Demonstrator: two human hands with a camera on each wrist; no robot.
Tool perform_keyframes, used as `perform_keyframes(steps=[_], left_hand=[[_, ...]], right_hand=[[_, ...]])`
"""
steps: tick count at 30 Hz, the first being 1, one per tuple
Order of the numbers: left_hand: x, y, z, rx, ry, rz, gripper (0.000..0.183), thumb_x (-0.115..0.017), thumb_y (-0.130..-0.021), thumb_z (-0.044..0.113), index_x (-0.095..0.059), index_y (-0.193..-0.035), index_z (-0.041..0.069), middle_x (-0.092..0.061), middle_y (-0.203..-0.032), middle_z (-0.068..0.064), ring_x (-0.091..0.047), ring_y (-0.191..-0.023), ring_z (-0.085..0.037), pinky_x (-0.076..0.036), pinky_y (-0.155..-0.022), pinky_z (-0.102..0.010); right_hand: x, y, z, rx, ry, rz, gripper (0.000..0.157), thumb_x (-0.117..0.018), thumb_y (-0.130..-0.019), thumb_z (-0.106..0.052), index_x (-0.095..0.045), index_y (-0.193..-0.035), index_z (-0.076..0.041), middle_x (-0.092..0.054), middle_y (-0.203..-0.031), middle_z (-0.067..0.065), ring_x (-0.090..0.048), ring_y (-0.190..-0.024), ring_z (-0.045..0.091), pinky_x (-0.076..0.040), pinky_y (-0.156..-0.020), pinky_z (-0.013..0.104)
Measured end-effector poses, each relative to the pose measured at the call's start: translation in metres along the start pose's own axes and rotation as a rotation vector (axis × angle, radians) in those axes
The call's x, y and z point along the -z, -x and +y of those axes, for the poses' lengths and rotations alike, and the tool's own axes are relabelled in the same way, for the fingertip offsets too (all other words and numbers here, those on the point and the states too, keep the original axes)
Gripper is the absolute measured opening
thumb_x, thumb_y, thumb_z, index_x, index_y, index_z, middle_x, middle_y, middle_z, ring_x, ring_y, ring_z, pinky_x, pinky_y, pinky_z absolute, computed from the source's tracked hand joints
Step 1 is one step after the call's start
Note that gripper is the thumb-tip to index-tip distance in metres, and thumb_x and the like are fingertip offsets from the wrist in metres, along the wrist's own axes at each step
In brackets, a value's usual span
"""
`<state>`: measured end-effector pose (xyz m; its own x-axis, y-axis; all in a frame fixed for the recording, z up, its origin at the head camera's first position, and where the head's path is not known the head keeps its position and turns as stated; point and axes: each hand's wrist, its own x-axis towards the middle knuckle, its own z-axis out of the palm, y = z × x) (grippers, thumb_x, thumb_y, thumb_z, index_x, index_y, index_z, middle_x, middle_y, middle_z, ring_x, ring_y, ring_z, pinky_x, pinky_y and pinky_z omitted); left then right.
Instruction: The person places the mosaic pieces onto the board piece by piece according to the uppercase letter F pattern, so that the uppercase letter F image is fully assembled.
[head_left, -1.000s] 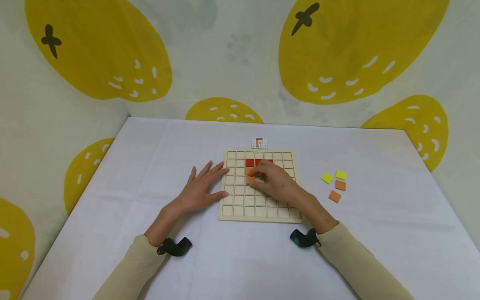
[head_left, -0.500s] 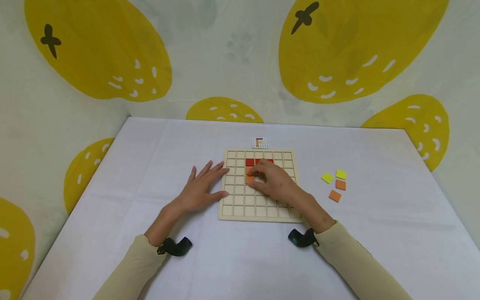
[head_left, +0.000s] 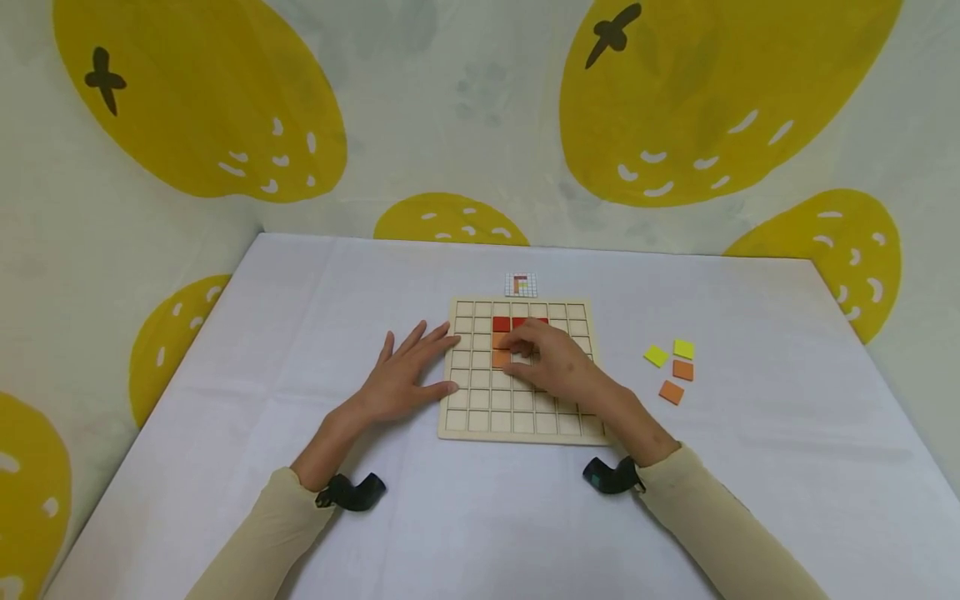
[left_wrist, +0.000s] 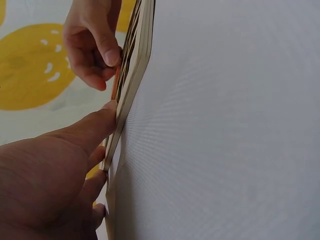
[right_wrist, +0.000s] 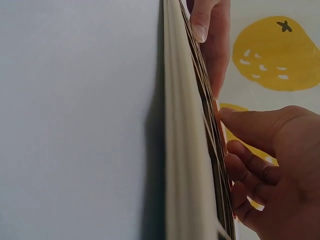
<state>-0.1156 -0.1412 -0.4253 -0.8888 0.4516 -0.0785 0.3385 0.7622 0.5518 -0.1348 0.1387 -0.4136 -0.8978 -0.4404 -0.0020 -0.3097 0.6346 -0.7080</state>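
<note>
A pale wooden grid board (head_left: 480,423) lies on the white table. In one row of it sit red tiles (head_left: 501,324); below the leftmost are an orange tile (head_left: 498,340) and a second orange tile (head_left: 500,359). My right hand (head_left: 558,362) is over the board, its thumb and forefinger at the edges of that lower orange tile, which lies in its cell. The right wrist view shows the thumb (right_wrist: 245,122) touching orange, the other fingers curled. My left hand (head_left: 397,383) has its fingers spread, with fingertips and thumb resting on the board's left edge.
To the right of the board lie two loose yellow tiles (head_left: 683,348) and two loose orange tiles (head_left: 671,392). A small printed pattern card (head_left: 521,285) lies just behind the board. A patterned backdrop (head_left: 450,108) rises behind the table.
The lower orange tile has settled very slightly in its cell under my right fingers. Both hands stay almost where they were; the loose tiles have not moved.
</note>
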Motion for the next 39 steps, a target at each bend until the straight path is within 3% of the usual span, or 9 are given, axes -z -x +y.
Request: perform_keyframes(steps=[9,22,39], left_hand=[[0.000,0.000,0.001,0.004,0.008,-0.006,0.073,-0.071,-0.097,0.042,-0.041,-0.161,0.023,-0.027,-0.175,0.001,-0.010,-0.166,-0.033,0.006,-0.126,-0.071],[0.001,0.000,0.001,0.009,0.003,-0.011,0.073,-0.071,-0.097,0.042,-0.041,-0.161,0.023,-0.026,-0.175,0.001,-0.009,-0.166,-0.032,0.007,-0.127,-0.071],[0.000,-0.001,-0.001,0.002,-0.005,-0.007,0.073,-0.071,-0.098,0.043,-0.041,-0.161,0.024,-0.025,-0.175,0.001,-0.009,-0.166,-0.032,0.006,-0.127,-0.070]], right_hand=[[0.014,0.009,0.007,0.024,-0.076,0.046,0.028,-0.080,-0.091,-0.012,-0.073,-0.118,-0.011,-0.068,-0.103,0.004,-0.061,-0.096,0.019,-0.053,-0.085,0.032],[0.033,0.022,0.020,0.004,-0.022,0.107,0.022,-0.078,-0.093,-0.012,-0.075,-0.115,-0.010,-0.070,-0.101,0.002,-0.061,-0.094,0.018,-0.050,-0.080,0.025],[0.055,0.041,0.043,-0.042,0.010,0.131,0.018,-0.077,-0.094,-0.012,-0.076,-0.112,-0.012,-0.071,-0.105,0.000,-0.060,-0.094,0.015,-0.048,-0.082,0.025]])
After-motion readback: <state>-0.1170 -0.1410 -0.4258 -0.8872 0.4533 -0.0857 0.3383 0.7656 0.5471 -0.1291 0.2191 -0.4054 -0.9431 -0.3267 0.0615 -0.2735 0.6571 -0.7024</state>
